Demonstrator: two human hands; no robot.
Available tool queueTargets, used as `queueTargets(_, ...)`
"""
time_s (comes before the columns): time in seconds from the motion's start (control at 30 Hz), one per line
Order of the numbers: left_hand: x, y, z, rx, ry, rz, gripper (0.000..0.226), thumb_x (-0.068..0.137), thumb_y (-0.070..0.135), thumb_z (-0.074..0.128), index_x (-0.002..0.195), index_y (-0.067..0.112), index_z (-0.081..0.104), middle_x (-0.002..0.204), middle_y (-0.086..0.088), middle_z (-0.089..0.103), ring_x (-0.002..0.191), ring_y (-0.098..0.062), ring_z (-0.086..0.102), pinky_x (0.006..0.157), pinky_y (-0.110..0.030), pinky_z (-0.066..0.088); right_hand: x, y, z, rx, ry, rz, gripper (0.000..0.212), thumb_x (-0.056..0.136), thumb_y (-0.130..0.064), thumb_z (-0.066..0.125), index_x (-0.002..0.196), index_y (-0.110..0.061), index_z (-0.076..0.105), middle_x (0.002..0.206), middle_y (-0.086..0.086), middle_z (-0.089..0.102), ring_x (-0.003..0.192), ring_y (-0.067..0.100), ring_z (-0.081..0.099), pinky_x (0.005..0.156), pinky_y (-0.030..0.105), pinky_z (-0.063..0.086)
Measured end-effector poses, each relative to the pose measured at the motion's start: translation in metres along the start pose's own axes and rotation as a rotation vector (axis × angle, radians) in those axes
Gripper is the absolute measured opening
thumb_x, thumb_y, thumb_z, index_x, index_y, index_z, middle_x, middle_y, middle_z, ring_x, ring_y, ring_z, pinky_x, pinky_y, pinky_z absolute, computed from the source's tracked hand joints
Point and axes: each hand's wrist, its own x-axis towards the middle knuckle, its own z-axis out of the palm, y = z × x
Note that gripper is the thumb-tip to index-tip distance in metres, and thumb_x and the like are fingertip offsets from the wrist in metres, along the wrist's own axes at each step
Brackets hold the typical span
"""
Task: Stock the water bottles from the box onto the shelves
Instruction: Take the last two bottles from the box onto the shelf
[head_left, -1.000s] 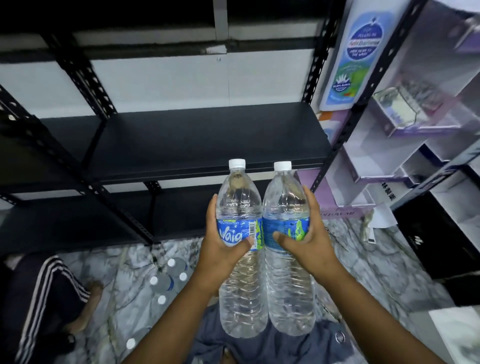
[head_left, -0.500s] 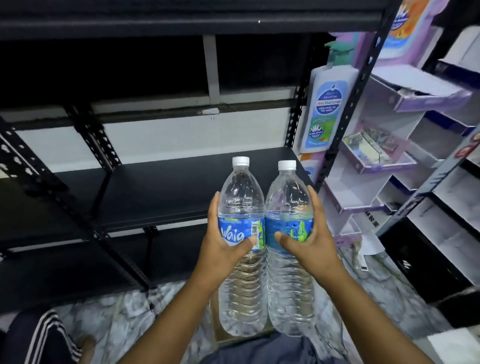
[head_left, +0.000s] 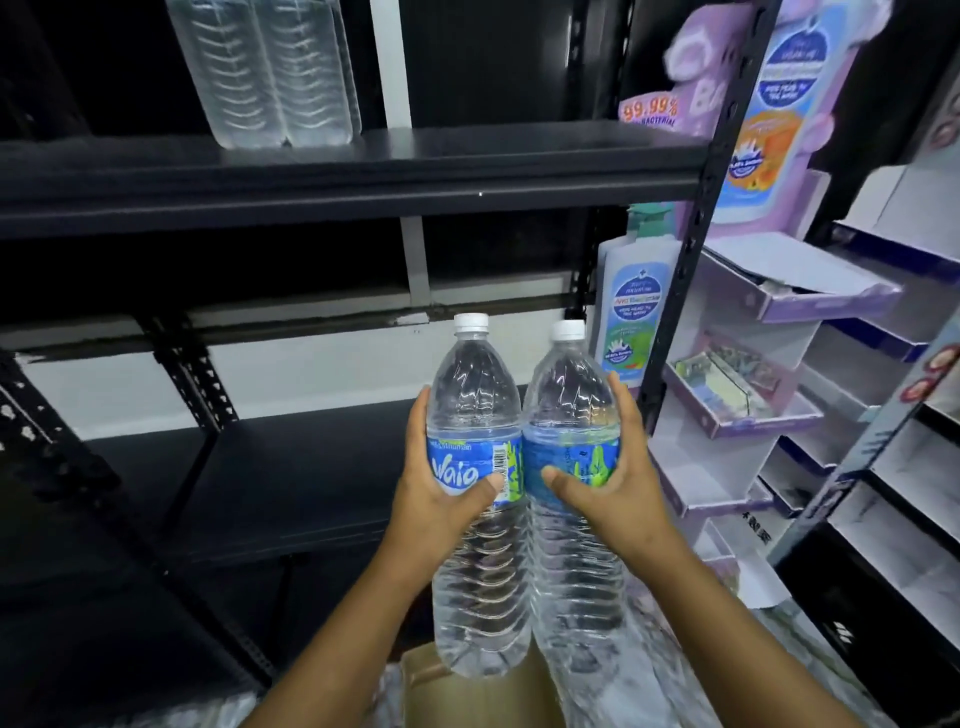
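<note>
left hand (head_left: 436, 499) wrapped round left water bottle (head_left: 480, 519), right hand (head_left: 613, 493) round right water bottle (head_left: 571, 519), touching, upright, at 6 o'clock. box (head_left: 467, 696) just under. more bottles (head_left: 270, 73) on top shelf (head_left: 337, 171) at 11 o'clock.

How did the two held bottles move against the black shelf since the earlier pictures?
Yes, they moved up. The bottles in the left hand and right hand now have their caps above the middle shelf board; earlier their caps sat lower against the shelving.
</note>
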Motion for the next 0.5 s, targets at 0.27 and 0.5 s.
queueTargets(0.27,0.061,0.039,0.022,0.049,0.076,0.128,0.100,0.078,-0.006,0.074,0.141,0.049,0.019,0.116,0.039,0.057,0.107,-0.002,0.064,0.087,-0.025,0.054,0.076,-0.027,-0.029,-0.053,-0.005,-0.134,0.106,0.068,-0.027,0.084,0.142,-0.057,0.015,0.134,-0.049,0.018,0.131,-0.015,0.026,0.099,0.003,0.024)
queueTargets(0.5,0.101,0.089,0.031,0.033,0.100,0.232,0.105,0.066,0.027,0.079,0.149,0.044,0.016,0.129,0.025,0.057,0.114,-0.006,0.062,0.096,-0.035,0.052,0.130,-0.060,-0.051,-0.014,-0.010,-0.245,0.102,0.075,-0.015,0.082,0.148,-0.044,0.018,0.126,-0.048,0.028,0.110,-0.036,0.031,0.084,-0.008,0.027)
